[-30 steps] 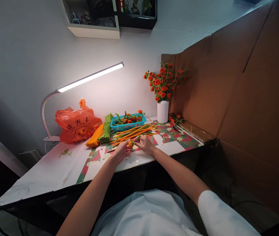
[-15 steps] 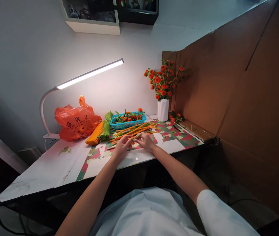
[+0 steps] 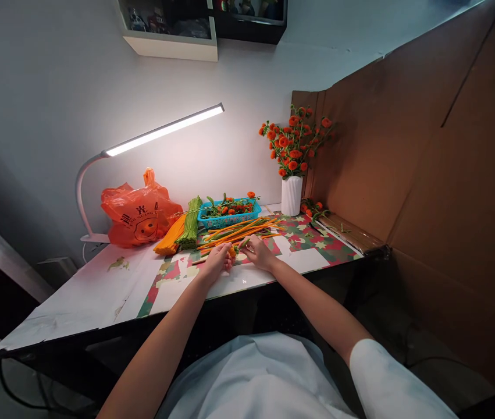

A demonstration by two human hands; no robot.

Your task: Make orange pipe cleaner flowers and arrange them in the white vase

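My left hand (image 3: 217, 261) is closed around a small orange pom-pom flower (image 3: 232, 252) near the table's front edge. My right hand (image 3: 256, 252) pinches the green stem end (image 3: 244, 244) that sticks out of the flower. Both hands rest on the patterned mat (image 3: 308, 241), almost touching each other. Just behind them lies a loose pile of orange and green pipe cleaners (image 3: 239, 230).
A blue basket (image 3: 228, 220) of finished flowers stands behind the pile, beside bundles of green (image 3: 191, 226) and orange (image 3: 169, 241) pipe cleaners. An orange plastic bag (image 3: 139, 214), a desk lamp (image 3: 160, 135) and a white vase (image 3: 291, 195) of orange flowers line the back. Cardboard (image 3: 404, 151) walls off the right.
The hands stayed together over the mat, working the flower; the left fingers opened over it half a second ago and have closed on it again. The view shifted slightly.
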